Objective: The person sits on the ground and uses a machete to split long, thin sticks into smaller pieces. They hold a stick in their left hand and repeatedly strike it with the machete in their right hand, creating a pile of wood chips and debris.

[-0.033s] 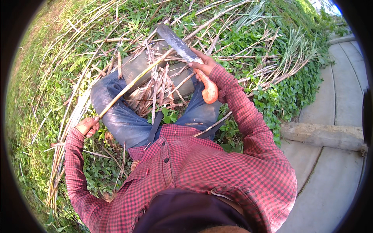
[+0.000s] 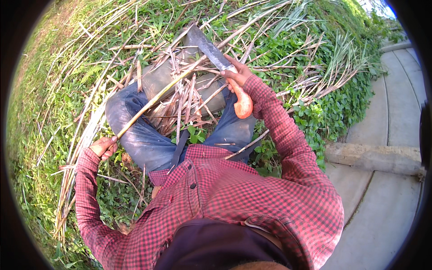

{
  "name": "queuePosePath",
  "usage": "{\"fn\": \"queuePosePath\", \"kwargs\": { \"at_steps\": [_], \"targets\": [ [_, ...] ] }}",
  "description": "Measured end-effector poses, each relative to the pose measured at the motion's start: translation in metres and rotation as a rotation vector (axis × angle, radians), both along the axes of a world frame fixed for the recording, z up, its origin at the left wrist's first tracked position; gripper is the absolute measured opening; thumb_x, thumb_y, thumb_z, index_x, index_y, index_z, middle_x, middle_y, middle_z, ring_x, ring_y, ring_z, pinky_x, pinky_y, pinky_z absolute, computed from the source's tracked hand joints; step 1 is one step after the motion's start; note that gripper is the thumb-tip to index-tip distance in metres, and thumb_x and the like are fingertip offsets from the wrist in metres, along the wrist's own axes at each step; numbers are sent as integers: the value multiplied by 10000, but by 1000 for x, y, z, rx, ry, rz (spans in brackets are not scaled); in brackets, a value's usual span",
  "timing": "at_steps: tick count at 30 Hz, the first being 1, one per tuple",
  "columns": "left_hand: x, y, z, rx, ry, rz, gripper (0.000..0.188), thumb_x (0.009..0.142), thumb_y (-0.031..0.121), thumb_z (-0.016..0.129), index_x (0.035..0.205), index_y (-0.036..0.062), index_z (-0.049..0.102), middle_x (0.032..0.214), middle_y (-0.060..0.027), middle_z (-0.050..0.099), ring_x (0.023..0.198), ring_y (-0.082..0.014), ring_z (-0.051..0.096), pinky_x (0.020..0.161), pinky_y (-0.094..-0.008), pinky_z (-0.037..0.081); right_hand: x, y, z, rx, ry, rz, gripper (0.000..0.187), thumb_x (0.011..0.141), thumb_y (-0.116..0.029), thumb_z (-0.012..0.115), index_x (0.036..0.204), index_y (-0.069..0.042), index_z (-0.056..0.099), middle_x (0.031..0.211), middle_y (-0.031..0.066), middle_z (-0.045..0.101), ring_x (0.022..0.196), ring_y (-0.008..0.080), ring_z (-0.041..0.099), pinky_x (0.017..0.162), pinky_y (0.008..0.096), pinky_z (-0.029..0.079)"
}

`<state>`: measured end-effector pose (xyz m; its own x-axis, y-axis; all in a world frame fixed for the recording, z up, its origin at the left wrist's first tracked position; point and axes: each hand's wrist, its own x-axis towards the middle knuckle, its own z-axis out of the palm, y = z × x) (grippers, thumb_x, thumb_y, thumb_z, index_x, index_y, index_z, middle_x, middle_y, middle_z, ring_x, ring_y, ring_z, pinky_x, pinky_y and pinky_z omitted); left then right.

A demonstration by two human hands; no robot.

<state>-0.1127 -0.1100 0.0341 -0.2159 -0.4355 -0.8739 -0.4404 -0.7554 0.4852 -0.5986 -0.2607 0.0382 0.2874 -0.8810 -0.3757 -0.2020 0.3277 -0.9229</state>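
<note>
My left hand (image 2: 104, 147) is closed around the near end of a long, yellowish plant stalk (image 2: 155, 99). The stalk slants up and to the right over my left thigh and meets the machete blade. In my right hand (image 2: 238, 75) is a machete (image 2: 208, 47) with a broad, dark, worn blade and a curved orange handle. My fingers wrap the handle close to the blade, which points up and to the left across the stalk. Whether the blade bites into the stalk I cannot tell. Beneath it, dry brown husk strips (image 2: 185, 96) lie between my legs.
Long cut stalks (image 2: 85, 148) lie in the grass along my left. Leafy stalk tops (image 2: 337, 67) are heaped at the far right among low green plants. Grey curved slabs (image 2: 366, 108) and a thick pale beam (image 2: 373, 157) lie on the right.
My right hand has shifted slightly, and the machete's blade tip has moved a little up and to the right. My left hand and the stalk have moved slightly to the right.
</note>
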Motion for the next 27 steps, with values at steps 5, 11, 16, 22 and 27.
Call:
{"fn": "queuePosePath", "kwargs": {
  "at_steps": [5, 11, 16, 22, 27],
  "targets": [
    [-8, 21, -23, -502, -235, -174, 510, 875, 467, 413, 626, 30, 498, 428, -29, 366, 353, -131, 350, 361, -282, 274, -23, -15, -11, -171, -97, -321, 741, 758, -90, 629, 1365, -174, 213, 603, 60, 529, 412, 158, 516, 355, 289, 448],
    [-26, 28, -1, -1037, -941, -257, 354, 862, 402, 463, 815, 71, 578, 563, -185, 538, 547, -365, 551, 494, -436, 407, -48, -22, 9, -248, -89, -427, 742, 743, -66, 639, 1358, -142, 231, 616, 69, 538, 421, 155, 522, 355, 293, 448],
    [-8, 20, 26, -1176, -1516, -410, 292, 843, 373, 510, 876, 88, 561, 726, -121, 603, 576, -294, 579, 481, -391, 447, -44, -14, 18, -288, -95, -420, 746, 737, -56, 638, 1357, -140, 232, 638, 70, 544, 420, 151, 519, 358, 290, 451],
    [-25, 47, -8, -1186, -1631, -385, 282, 801, 385, 566, 755, 112, 514, 709, -58, 583, 635, -228, 585, 533, -339, 467, -41, -36, -11, -178, -247, -391, 765, 731, -104, 648, 1362, -126, 216, 642, 90, 551, 422, 169, 522, 368, 299, 449],
    [-10, 67, -41, -1187, -1545, -223, 260, 814, 372, 557, 802, 112, 551, 719, -81, 602, 606, -249, 590, 510, -348, 464, -25, -63, -35, -72, -211, -435, 786, 715, -111, 661, 1362, -116, 215, 659, 114, 553, 443, 200, 536, 389, 327, 456]
  ]
}}
